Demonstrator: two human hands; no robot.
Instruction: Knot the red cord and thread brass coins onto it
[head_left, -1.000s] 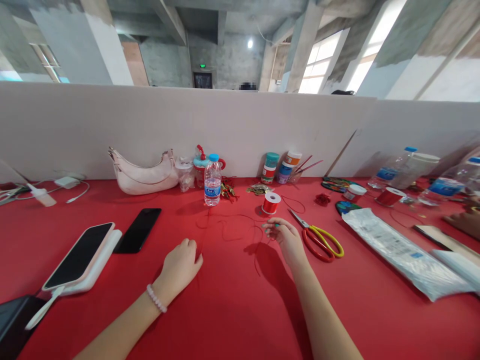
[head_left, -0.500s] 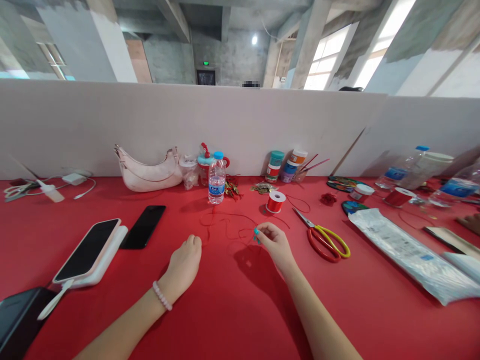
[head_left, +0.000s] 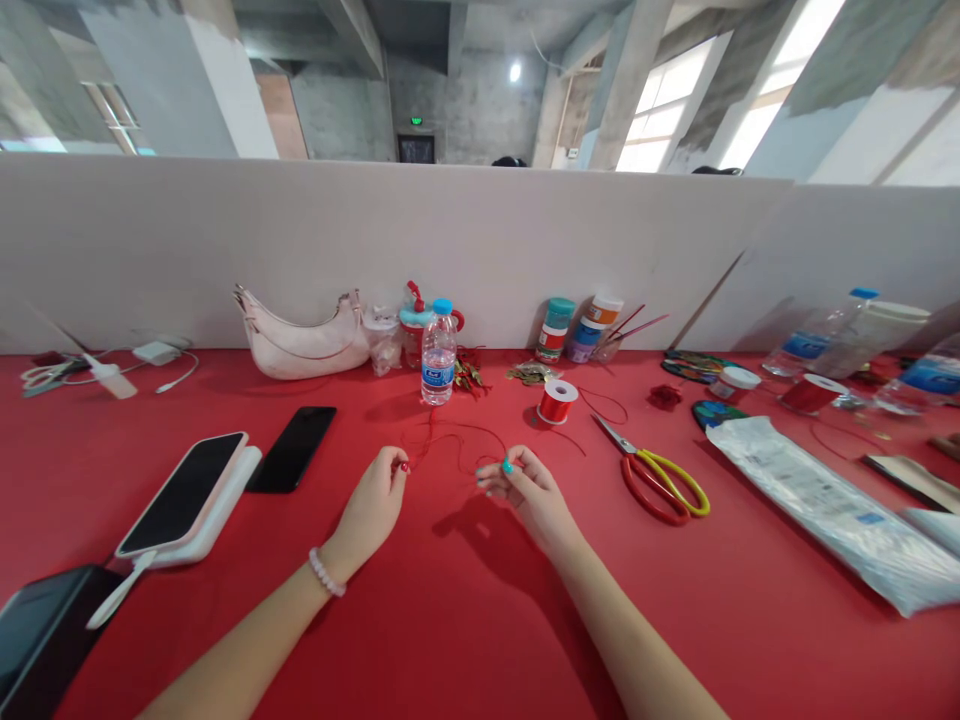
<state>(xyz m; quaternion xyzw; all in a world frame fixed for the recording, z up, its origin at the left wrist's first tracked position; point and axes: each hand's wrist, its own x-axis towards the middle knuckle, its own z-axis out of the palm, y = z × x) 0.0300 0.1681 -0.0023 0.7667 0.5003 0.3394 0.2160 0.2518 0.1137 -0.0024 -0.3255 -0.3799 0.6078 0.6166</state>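
Note:
My left hand point(head_left: 373, 505), with a beaded bracelet on its wrist, is closed in a pinch low over the red table. A thin red cord point(head_left: 466, 425) loops between my hands, with one strand reaching the left fingertips. At its other side, my right hand point(head_left: 534, 495) pinches the cord between thumb and index finger, while its other fingers stretch out to the left. Behind the cord stands a water bottle point(head_left: 438, 365) with a blue cap. A spool of red cord point(head_left: 557, 402) stands beyond my right hand, and scissors point(head_left: 656, 480) with red and yellow handles lie to its right.
Two phones point(head_left: 292, 450) point(head_left: 184, 495) lie on the left. A pale handbag point(head_left: 304, 340) leans on the white partition point(head_left: 480, 230), near paint jars point(head_left: 555, 330) and red-and-gold ornaments point(head_left: 469, 375). A silvery plastic package point(head_left: 825, 510) lies on the right.
My left hand has turned so its thumb and pinch show. My right hand's outer fingers have stretched out leftward, and my hands are slightly closer together. The view has shifted a little.

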